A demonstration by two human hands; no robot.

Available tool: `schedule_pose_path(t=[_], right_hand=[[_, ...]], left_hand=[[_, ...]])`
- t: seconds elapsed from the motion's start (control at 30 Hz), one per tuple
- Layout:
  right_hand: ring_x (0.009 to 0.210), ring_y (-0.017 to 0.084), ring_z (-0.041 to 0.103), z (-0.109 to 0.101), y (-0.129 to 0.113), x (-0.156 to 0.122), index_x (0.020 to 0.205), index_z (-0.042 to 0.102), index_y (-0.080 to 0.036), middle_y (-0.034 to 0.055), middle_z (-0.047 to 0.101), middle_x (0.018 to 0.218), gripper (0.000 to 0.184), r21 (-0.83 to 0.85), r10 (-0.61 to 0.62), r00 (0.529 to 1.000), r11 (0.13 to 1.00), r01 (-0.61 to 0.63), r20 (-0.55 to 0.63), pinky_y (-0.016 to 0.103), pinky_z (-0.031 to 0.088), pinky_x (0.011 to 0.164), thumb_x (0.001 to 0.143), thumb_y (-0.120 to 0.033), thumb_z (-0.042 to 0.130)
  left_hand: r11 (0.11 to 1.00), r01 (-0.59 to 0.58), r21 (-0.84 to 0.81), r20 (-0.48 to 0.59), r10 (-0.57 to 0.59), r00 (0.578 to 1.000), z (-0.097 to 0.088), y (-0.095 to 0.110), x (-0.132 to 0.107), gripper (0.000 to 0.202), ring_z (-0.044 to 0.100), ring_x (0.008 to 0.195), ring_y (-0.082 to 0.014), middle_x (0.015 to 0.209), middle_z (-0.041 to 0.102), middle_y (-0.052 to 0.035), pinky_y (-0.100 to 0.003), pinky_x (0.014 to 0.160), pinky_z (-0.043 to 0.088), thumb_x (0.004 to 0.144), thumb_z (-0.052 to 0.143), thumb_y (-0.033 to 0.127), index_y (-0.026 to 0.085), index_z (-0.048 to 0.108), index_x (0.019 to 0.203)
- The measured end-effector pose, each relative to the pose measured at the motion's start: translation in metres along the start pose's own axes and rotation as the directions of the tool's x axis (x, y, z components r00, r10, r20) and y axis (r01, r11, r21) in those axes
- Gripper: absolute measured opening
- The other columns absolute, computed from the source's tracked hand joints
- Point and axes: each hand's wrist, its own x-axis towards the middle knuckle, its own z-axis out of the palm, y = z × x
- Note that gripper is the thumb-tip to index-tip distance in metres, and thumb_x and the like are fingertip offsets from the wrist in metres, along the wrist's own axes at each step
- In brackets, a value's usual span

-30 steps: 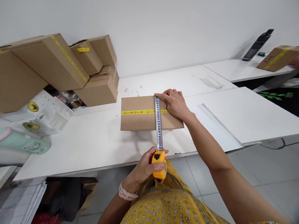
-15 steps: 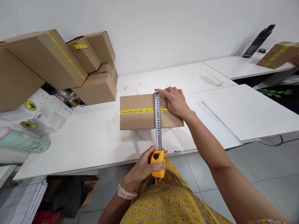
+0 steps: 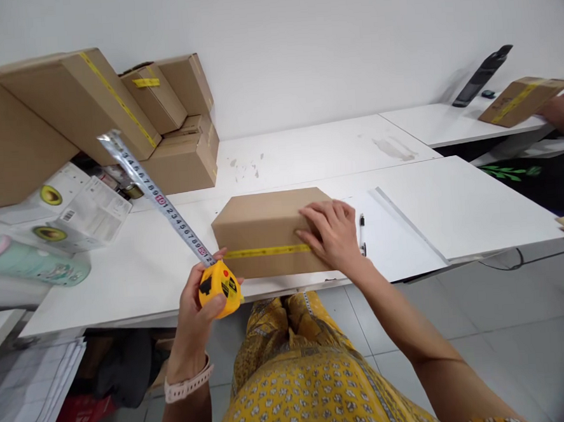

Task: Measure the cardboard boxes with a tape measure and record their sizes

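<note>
My left hand (image 3: 197, 308) is closed around a yellow tape measure (image 3: 220, 290) at the table's front edge. Its metal blade (image 3: 160, 200) sticks out up and to the left, free of the box. In front of me a brown cardboard box (image 3: 268, 228) rests on the white table, with a strip of yellow printed tape along the side facing me. My right hand (image 3: 331, 230) grips the box at its right end, fingers over the upper edge and thumb on the near side.
Several cardboard boxes (image 3: 113, 107) are stacked at the left, above a white carton with avocado pictures (image 3: 78, 207) and a mint-green bottle (image 3: 31, 261). White paper (image 3: 391, 242) and a pen (image 3: 361, 221) lie right of the box. Another person's hand (image 3: 562, 111) is by a taped box (image 3: 519, 102), near a black bottle (image 3: 481, 76).
The tape blade has come off the box and swung left with my left hand. My right hand let go of the blade's end and took hold of the box, which has turned toward me.
</note>
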Motion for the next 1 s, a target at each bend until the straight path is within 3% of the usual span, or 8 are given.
schedule_pose_path(t=[0.13, 0.23, 0.43, 0.57, 0.67, 0.77, 0.87, 1.0], right_hand=[[0.122, 0.026, 0.058, 0.016, -0.013, -0.041, 0.134, 0.061, -0.026, 0.0097, 0.070, 0.130, 0.035, 0.035, -0.008, 1.000, 0.999, 0.007, 0.020, 0.045, 0.033, 0.108, 0.099, -0.031, 0.060], [0.124, 0.026, 0.060, 0.010, -0.007, -0.045, 0.135, 0.061, -0.028, 0.0096, 0.070, 0.131, 0.035, 0.217, 0.152, 0.988, 0.964, -0.153, 0.021, 0.049, 0.037, 0.108, 0.102, -0.031, 0.054], [0.085, 0.018, 0.067, -0.051, 0.021, -0.010, 0.142, 0.055, -0.032, 0.0064, 0.073, 0.114, 0.043, 0.793, 0.526, 0.849, 0.499, -0.350, 0.043, 0.037, 0.056, 0.074, 0.105, -0.050, 0.040], [0.065, 0.014, 0.060, -0.077, 0.020, -0.006, 0.118, 0.071, -0.025, 0.0010, 0.068, 0.079, 0.035, 0.829, 0.566, 0.818, 0.407, -0.384, 0.101, 0.029, 0.051, 0.057, 0.095, -0.050, 0.064], [0.053, 0.011, 0.053, -0.078, 0.006, -0.019, 0.110, 0.072, -0.023, -0.0022, 0.063, 0.068, 0.028, 0.829, 0.610, 0.789, 0.407, -0.383, 0.065, 0.025, 0.046, 0.047, 0.095, -0.045, 0.067], [0.053, 0.009, 0.056, -0.067, -0.021, -0.033, 0.112, 0.071, -0.025, -0.0024, 0.068, 0.074, 0.018, 0.822, 0.523, 0.852, 0.474, -0.315, 0.025, 0.023, 0.047, 0.046, 0.098, -0.033, 0.064], [0.063, 0.011, 0.064, -0.051, -0.052, -0.039, 0.117, 0.068, -0.026, -0.0002, 0.072, 0.081, 0.020, 0.762, 0.274, 0.961, 0.632, -0.144, -0.046, 0.024, 0.052, 0.052, 0.100, -0.025, 0.058], [0.078, 0.017, 0.068, -0.040, -0.063, -0.043, 0.125, 0.065, -0.023, 0.0065, 0.075, 0.093, 0.026, 0.552, 0.064, 0.981, 0.832, 0.049, -0.184, 0.031, 0.055, 0.063, 0.101, -0.027, 0.054]], left_hand=[[0.994, 0.057, 0.093, 0.166, -0.072, 0.983, 0.008, -0.007, -0.010, 0.067, 0.072, 0.099, -0.0277, 0.148, 0.054, -0.0145, -0.035, 0.073, 0.062, 0.074, 0.082, 0.046, 0.025, 0.055, 0.132], [0.952, 0.099, 0.289, 0.343, -0.200, 0.918, 0.021, -0.002, -0.017, 0.063, 0.068, 0.099, -0.0257, 0.118, 0.067, -0.0087, -0.032, 0.074, 0.057, 0.079, 0.078, 0.044, 0.025, 0.052, 0.134], [0.672, -0.157, 0.724, 0.516, -0.377, 0.769, 0.052, 0.007, -0.015, 0.047, 0.058, 0.085, -0.0212, 0.099, 0.063, -0.0019, -0.035, 0.077, 0.048, 0.075, 0.074, 0.036, 0.022, 0.058, 0.117], [0.632, -0.277, 0.724, 0.608, -0.396, 0.688, 0.060, 0.001, -0.015, 0.051, 0.058, 0.090, -0.0237, 0.106, 0.063, -0.0040, -0.038, 0.082, 0.047, 0.075, 0.074, 0.038, 0.022, 0.059, 0.121], [0.665, -0.184, 0.724, 0.533, -0.371, 0.761, 0.058, -0.005, -0.016, 0.086, 0.061, 0.105, -0.0269, 0.129, 0.059, -0.0080, -0.043, 0.093, 0.049, 0.076, 0.077, 0.036, 0.029, 0.038, 0.153], [0.728, -0.091, 0.679, 0.419, -0.283, 0.863, 0.058, -0.006, -0.016, 0.112, 0.060, 0.122, -0.0307, 0.141, 0.054, -0.0105, -0.048, 0.102, 0.048, 0.075, 0.081, 0.036, 0.036, 0.013, 0.164], [0.803, -0.140, 0.579, 0.409, -0.138, 0.902, 0.062, -0.002, -0.015, 0.115, 0.059, 0.128, -0.0328, 0.136, 0.059, -0.0098, -0.050, 0.107, 0.047, 0.071, 0.087, 0.038, 0.037, 0.017, 0.163], [0.834, -0.234, 0.499, 0.387, 0.026, 0.922, 0.060, 0.007, -0.017, 0.108, 0.062, 0.126, -0.0348, 0.134, 0.063, -0.0092, -0.051, 0.106, 0.051, 0.067, 0.092, 0.037, 0.038, 0.034, 0.158]])
